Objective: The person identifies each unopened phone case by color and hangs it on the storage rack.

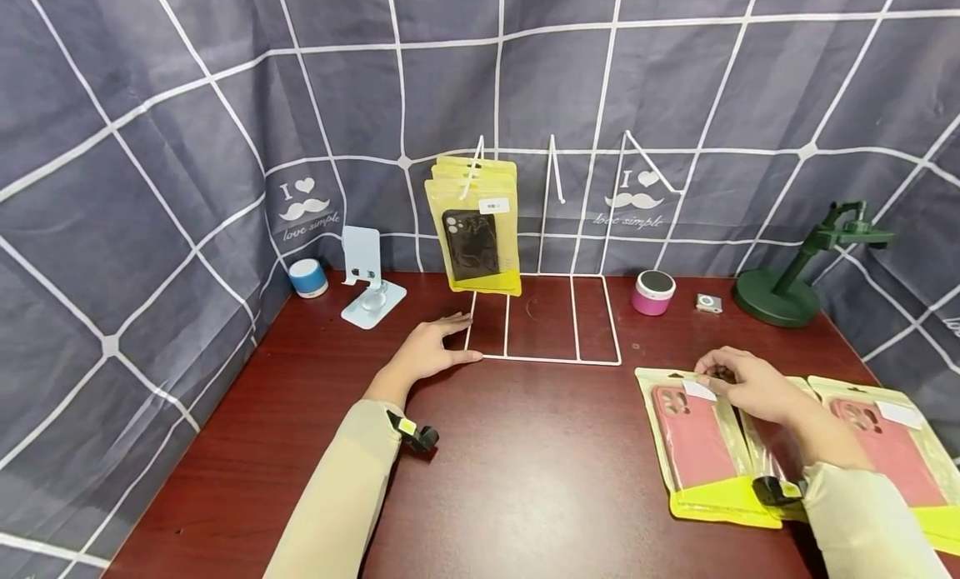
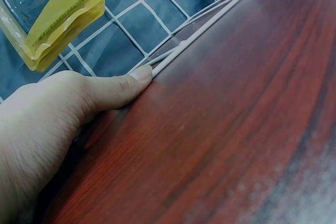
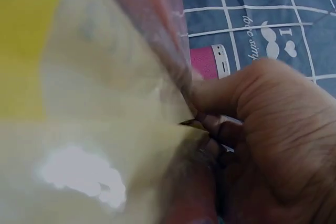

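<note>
A white wire rack (image 1: 551,360) stands on the table, with hooks rising at its back. Several yellow-edged phone case packages (image 1: 480,267) hang from its left hook, the front one dark. My left hand (image 1: 427,350) is at the rack's front left corner, fingers extended over the side wire. Its thumb (image 2: 139,74) touches that corner in the left wrist view. My right hand (image 1: 753,387) pinches the top of a packaged pink phone case (image 1: 701,441) at the right. In the right wrist view, the package (image 3: 105,98) fills the left side, blurred; the fingertips are partly hidden.
Another pink phone case package (image 1: 892,454) lies at the far right, and one more is partly under my right arm. Along the back stand a blue speaker (image 1: 308,279), a light blue phone stand (image 1: 371,283), a pink speaker (image 1: 652,294), a small silver player (image 1: 708,303) and a green stand (image 1: 780,296).
</note>
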A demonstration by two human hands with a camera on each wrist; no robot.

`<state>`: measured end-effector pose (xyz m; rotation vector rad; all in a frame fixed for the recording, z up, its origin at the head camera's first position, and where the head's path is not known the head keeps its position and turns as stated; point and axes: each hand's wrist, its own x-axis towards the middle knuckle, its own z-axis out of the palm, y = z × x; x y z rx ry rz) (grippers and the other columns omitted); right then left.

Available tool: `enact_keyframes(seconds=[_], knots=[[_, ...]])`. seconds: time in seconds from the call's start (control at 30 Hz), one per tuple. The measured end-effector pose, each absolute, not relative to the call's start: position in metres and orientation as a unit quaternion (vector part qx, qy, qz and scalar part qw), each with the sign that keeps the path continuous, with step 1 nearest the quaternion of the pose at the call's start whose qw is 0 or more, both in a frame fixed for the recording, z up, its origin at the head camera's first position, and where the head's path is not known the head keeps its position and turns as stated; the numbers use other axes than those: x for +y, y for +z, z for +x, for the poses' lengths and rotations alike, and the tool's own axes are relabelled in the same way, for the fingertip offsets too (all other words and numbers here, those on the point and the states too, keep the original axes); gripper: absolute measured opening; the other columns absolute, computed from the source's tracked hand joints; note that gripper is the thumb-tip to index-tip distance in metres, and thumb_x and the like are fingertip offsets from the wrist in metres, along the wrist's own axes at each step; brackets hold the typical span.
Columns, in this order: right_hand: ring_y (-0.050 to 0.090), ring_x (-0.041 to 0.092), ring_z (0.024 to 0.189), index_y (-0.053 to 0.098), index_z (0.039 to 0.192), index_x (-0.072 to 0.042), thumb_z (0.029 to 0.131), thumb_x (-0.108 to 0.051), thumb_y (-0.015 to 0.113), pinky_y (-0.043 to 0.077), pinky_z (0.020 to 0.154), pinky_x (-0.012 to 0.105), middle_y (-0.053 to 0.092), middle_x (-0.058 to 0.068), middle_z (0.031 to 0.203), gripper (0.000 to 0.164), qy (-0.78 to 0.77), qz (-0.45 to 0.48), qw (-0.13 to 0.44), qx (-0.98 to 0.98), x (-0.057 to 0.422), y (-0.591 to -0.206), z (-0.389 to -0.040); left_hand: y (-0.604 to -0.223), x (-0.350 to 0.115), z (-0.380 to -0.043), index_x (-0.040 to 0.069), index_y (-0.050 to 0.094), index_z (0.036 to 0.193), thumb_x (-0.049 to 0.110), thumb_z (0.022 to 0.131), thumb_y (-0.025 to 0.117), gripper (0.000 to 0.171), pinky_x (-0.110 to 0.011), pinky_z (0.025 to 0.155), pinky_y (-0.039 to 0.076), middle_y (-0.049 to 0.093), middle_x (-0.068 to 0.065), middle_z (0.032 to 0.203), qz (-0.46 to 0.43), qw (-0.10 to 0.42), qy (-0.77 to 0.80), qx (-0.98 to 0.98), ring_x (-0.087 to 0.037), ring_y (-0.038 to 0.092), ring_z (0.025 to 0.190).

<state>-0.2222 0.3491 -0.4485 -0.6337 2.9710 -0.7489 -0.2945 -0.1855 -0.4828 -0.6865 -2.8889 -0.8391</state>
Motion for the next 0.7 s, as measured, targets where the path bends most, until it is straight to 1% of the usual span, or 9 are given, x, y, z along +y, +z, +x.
enact_keyframes(seconds=[0.13,0.27,0.43,0.5,0.6,0.7], knots=[[0.049,0.01,0.08,0.065,0.097,-0.018,0.094,-0.014,0.071,0.043,0.068,0.027,0.056,-0.004,0.09,0.008,-0.24,-0.2,-0.013,0.95,0.352,-0.454,-0.22,-0.485,-0.183,-0.295,0.021,0.057,0.146,0.077,0.077,0.068,0.089,-0.044,0.115,0.034,0.049,0.003,0.152,-0.223,0.027,-0.272,-0.936,-0.02,0.039,0.144],[0.048,0.008,0.074,0.063,0.094,-0.018,0.096,-0.014,0.069,0.038,0.065,0.025,0.054,-0.005,0.082,0.008,-0.255,-0.204,-0.045,0.944,0.352,-0.458,-0.218,-0.487,-0.181,-0.295,0.022,0.056,0.146,0.078,0.076,0.067,0.09,-0.044,0.116,0.034,0.049,0.004,0.152,-0.22,0.023,-0.275,-0.936,-0.019,0.039,0.144],[0.05,0.01,0.069,0.061,0.1,-0.016,0.101,-0.018,0.064,0.035,0.062,0.025,0.056,-0.002,0.079,0.004,-0.316,-0.177,-0.069,0.93,0.35,-0.463,-0.219,-0.487,-0.183,-0.294,0.022,0.056,0.146,0.078,0.077,0.067,0.09,-0.044,0.115,0.034,0.048,0.003,0.153,-0.221,0.021,-0.272,-0.937,-0.02,0.039,0.144],[0.052,0.01,0.073,0.061,0.104,-0.016,0.101,-0.021,0.062,0.036,0.063,0.025,0.059,0.001,0.082,0.006,-0.339,-0.168,-0.066,0.923,0.35,-0.464,-0.221,-0.486,-0.185,-0.294,0.022,0.056,0.146,0.076,0.077,0.068,0.089,-0.044,0.115,0.034,0.048,0.003,0.153,-0.218,0.022,-0.272,-0.937,-0.02,0.039,0.144],[0.055,0.01,0.08,0.065,0.11,-0.015,0.1,-0.024,0.064,0.04,0.068,0.021,0.064,0.003,0.091,0.013,-0.364,-0.163,-0.045,0.916,0.351,-0.463,-0.222,-0.484,-0.186,-0.294,0.023,0.055,0.147,0.075,0.078,0.068,0.088,-0.044,0.116,0.034,0.047,0.003,0.153,-0.215,0.019,-0.274,-0.937,-0.02,0.038,0.145],[0.057,0.01,0.085,0.071,0.112,-0.014,0.098,-0.022,0.068,0.044,0.072,0.019,0.069,0.003,0.097,0.016,-0.377,-0.162,-0.014,0.912,0.354,-0.461,-0.22,-0.484,-0.185,-0.295,0.024,0.054,0.148,0.076,0.078,0.067,0.088,-0.044,0.116,0.033,0.046,0.004,0.154,-0.214,0.012,-0.274,-0.938,-0.019,0.036,0.146]])
